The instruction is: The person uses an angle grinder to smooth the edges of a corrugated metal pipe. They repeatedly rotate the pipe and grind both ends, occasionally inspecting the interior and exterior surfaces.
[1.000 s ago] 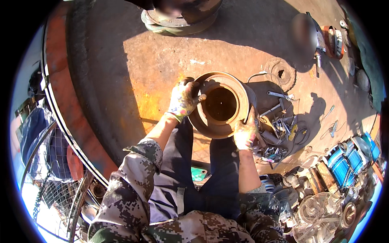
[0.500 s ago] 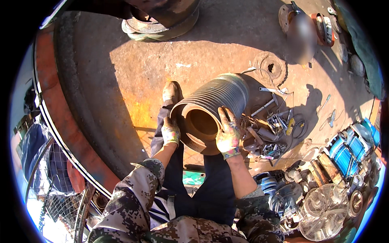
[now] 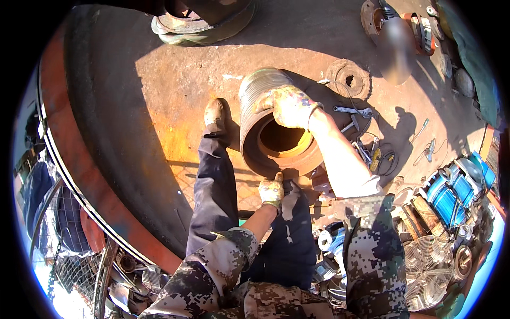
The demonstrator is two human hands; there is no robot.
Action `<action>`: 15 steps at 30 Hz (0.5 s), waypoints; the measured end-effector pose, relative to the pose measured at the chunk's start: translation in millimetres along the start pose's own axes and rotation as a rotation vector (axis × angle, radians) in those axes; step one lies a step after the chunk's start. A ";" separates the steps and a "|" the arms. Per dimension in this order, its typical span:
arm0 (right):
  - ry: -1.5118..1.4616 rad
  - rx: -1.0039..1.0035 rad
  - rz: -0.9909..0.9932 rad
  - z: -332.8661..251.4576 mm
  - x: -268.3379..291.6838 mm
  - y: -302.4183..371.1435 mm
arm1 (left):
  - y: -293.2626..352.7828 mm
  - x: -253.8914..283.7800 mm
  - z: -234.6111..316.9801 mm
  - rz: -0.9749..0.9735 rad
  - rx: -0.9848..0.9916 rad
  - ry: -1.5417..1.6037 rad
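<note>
A hollow metal cylinder [image 3: 256,89], ridged with rings round its outside and rusty within, lies tilted on the ground before me. Its round opening faces back toward my legs. My right hand [image 3: 291,108], in a dirty patterned work glove, reaches over the top and grips the upper edge, fingers on the ridged wall. Below, my gloved left hand [image 3: 271,191] is closed at the lower rim, thumb upward against it; its other fingers are partly hidden. My left shoe [image 3: 214,112] stands left of the cylinder.
Right of the cylinder lie a flat rusty ring [image 3: 348,78], a wrench [image 3: 353,111] and a tangle of cable [image 3: 390,162]. Blue motor-like parts [image 3: 449,204] and a round wire fan guard [image 3: 429,272] crowd the right. A large rusty drum [image 3: 204,26] stands far ahead; a red curved edge [image 3: 66,127] runs left.
The cylinder has turned, its far end swinging left. My right hand has moved from its right side onto the top. My left hand has shifted from its left side to the lower rim.
</note>
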State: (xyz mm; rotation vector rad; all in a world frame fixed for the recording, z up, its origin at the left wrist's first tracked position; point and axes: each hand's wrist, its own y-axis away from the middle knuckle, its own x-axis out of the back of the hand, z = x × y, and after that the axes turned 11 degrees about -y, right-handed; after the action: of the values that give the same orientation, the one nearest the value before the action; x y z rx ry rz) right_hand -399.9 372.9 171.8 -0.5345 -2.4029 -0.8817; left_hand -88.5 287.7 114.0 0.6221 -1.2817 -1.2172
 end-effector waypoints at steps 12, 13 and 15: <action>-0.081 -0.072 -0.132 -29.0 52.5 -142.3 | -7.1 67.7 98.3 -0.144 0.002 0.408; -0.076 -0.104 -0.121 -23.8 52.1 -143.7 | -9.9 64.2 97.8 -0.133 0.072 0.471; -0.076 -0.126 -0.108 -37.8 55.9 -147.7 | -14.5 65.1 99.5 -0.068 0.221 0.604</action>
State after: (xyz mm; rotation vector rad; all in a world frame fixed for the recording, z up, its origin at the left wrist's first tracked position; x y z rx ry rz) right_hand -508.0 252.3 159.3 -0.4965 -2.4758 -1.0832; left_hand -196.2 249.5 150.2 1.1046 -0.8867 -0.8465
